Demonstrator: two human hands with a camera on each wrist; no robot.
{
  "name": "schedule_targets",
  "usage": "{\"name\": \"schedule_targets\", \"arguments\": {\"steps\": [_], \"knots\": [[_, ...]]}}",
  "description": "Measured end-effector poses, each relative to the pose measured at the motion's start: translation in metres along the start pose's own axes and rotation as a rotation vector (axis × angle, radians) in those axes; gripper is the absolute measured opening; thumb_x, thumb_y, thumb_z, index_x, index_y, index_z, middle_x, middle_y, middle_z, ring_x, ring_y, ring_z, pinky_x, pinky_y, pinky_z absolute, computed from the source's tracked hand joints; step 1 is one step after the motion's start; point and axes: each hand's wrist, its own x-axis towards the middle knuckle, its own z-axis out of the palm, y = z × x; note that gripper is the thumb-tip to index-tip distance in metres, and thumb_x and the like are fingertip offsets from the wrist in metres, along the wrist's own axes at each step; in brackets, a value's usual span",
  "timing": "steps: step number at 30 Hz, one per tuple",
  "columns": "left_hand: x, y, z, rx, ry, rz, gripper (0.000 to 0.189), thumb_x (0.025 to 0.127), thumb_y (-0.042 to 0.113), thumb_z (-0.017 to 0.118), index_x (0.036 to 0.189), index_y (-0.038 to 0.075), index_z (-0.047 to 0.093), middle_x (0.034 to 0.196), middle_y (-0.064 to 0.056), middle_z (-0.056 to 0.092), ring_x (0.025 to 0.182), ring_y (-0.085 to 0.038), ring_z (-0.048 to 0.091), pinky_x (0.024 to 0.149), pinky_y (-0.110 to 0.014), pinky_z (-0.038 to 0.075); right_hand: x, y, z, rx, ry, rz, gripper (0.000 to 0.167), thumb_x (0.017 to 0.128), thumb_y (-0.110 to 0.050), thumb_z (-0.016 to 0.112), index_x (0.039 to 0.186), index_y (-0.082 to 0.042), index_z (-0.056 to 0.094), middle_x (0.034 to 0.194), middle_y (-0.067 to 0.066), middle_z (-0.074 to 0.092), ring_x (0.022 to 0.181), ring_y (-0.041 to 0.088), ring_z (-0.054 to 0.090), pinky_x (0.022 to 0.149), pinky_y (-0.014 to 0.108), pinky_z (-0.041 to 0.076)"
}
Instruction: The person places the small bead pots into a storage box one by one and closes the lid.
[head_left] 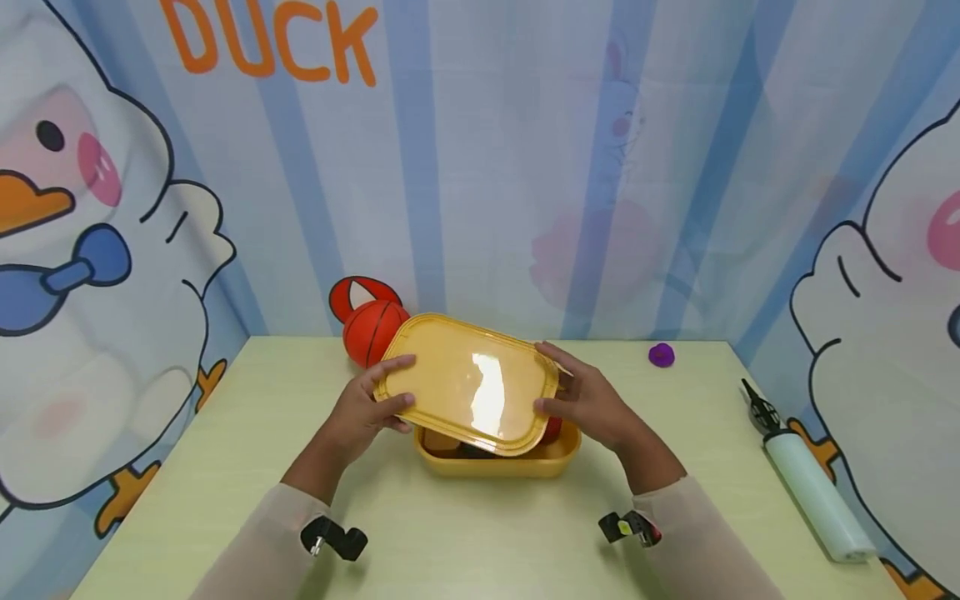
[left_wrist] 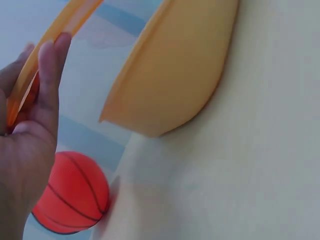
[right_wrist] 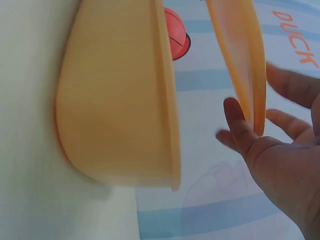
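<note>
A yellow plastic lid point(head_left: 442, 379) is held up, tilted, above a matching yellow box point(head_left: 498, 467) on the table. At its left end my left hand point(head_left: 363, 412) pinches the rim between thumb and fingers, and at its right end my right hand point(head_left: 592, 406) grips the other rim. Both wrist views show a gap between the lid point(right_wrist: 256, 65) and the box point(right_wrist: 117, 100). Under the lid, a red thing point(head_left: 552, 430) and some brown and dark things show inside the box; most of them are hidden.
A red toy basketball point(head_left: 369, 333) with a red loop-shaped piece point(head_left: 386, 287) stands at the back left. Toward the back right lies a small purple object point(head_left: 662, 355). A pale hand pump point(head_left: 813, 492) with a black nozzle lies along the right edge. A duck-print curtain point(head_left: 495, 167) hangs behind.
</note>
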Motion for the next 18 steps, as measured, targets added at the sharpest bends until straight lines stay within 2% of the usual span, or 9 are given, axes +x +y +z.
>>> {"name": "schedule_targets", "arguments": {"steps": [2, 4, 6, 8, 10, 13, 16, 18], "knots": [[-0.001, -0.003, 0.009, -0.037, 0.050, 0.008, 0.070, 0.102, 0.003, 0.074, 0.166, 0.017, 0.047, 0.146, -0.010, 0.051, 0.089, -0.013, 0.077, 0.071, -0.027, 0.067, -0.002, 0.000, 0.002, 0.050, 0.045, 0.051, 0.089, 0.102, 0.002, 0.072, 0.175, -0.018, 0.027, 0.177, 0.022, 0.033, 0.144, 0.050, 0.061, 0.103, 0.044, 0.062], [-0.002, -0.005, 0.019, -0.071, 0.091, 0.002, 0.073, 0.102, 0.002, 0.074, 0.166, 0.022, 0.045, 0.151, -0.012, 0.049, 0.089, -0.013, 0.077, 0.073, -0.028, 0.067, -0.003, 0.000, 0.003, 0.088, 0.088, 0.087, 0.090, 0.103, 0.003, 0.069, 0.176, -0.022, 0.025, 0.172, 0.027, 0.040, 0.135, 0.048, 0.068, 0.100, 0.045, 0.065], [-0.003, -0.005, 0.027, -0.099, 0.121, -0.011, 0.077, 0.102, 0.003, 0.075, 0.167, 0.027, 0.042, 0.155, -0.015, 0.048, 0.090, -0.014, 0.078, 0.075, -0.028, 0.067, -0.003, 0.000, 0.002, 0.106, 0.124, 0.107, 0.090, 0.103, 0.005, 0.068, 0.176, -0.022, 0.024, 0.173, 0.026, 0.039, 0.131, 0.044, 0.072, 0.098, 0.041, 0.065], [-0.004, -0.003, 0.034, -0.097, 0.147, -0.015, 0.080, 0.101, 0.006, 0.077, 0.168, 0.032, 0.039, 0.156, -0.015, 0.049, 0.091, -0.015, 0.078, 0.077, -0.028, 0.067, -0.003, 0.001, 0.000, 0.109, 0.136, 0.099, 0.086, 0.104, 0.005, 0.067, 0.176, -0.018, 0.026, 0.177, 0.024, 0.033, 0.133, 0.040, 0.071, 0.098, 0.034, 0.065], [-0.004, -0.001, 0.038, -0.052, 0.167, 0.008, 0.083, 0.101, 0.008, 0.078, 0.169, 0.034, 0.036, 0.159, -0.014, 0.049, 0.097, -0.020, 0.078, 0.077, -0.029, 0.068, -0.002, 0.003, -0.004, 0.094, 0.127, 0.078, 0.080, 0.104, 0.005, 0.067, 0.174, -0.012, 0.031, 0.180, 0.021, 0.026, 0.134, 0.037, 0.071, 0.098, 0.029, 0.064], [-0.001, 0.003, 0.038, 0.081, 0.179, 0.069, 0.082, 0.103, 0.012, 0.077, 0.170, 0.031, 0.035, 0.168, -0.011, 0.043, 0.115, -0.027, 0.076, 0.084, -0.030, 0.068, -0.002, 0.006, -0.012, 0.078, 0.101, 0.050, 0.074, 0.103, 0.008, 0.066, 0.170, -0.005, 0.037, 0.177, 0.025, 0.030, 0.129, 0.032, 0.073, 0.096, 0.029, 0.064], [0.003, 0.008, 0.034, 0.216, 0.158, 0.090, 0.071, 0.104, 0.013, 0.076, 0.166, 0.026, 0.043, 0.171, -0.012, 0.041, 0.126, -0.036, 0.072, 0.090, -0.031, 0.067, -0.001, 0.006, -0.020, 0.068, 0.093, 0.056, 0.073, 0.102, 0.011, 0.066, 0.168, -0.005, 0.040, 0.174, 0.027, 0.036, 0.123, 0.023, 0.076, 0.094, 0.030, 0.065], [0.006, 0.014, 0.031, 0.278, 0.132, 0.085, 0.064, 0.105, 0.013, 0.075, 0.162, 0.023, 0.049, 0.166, -0.016, 0.046, 0.125, -0.041, 0.073, 0.092, -0.033, 0.067, 0.001, 0.005, -0.025, 0.069, 0.090, 0.057, 0.070, 0.101, 0.013, 0.066, 0.166, -0.002, 0.043, 0.170, 0.029, 0.040, 0.119, 0.019, 0.077, 0.093, 0.031, 0.066]]}}
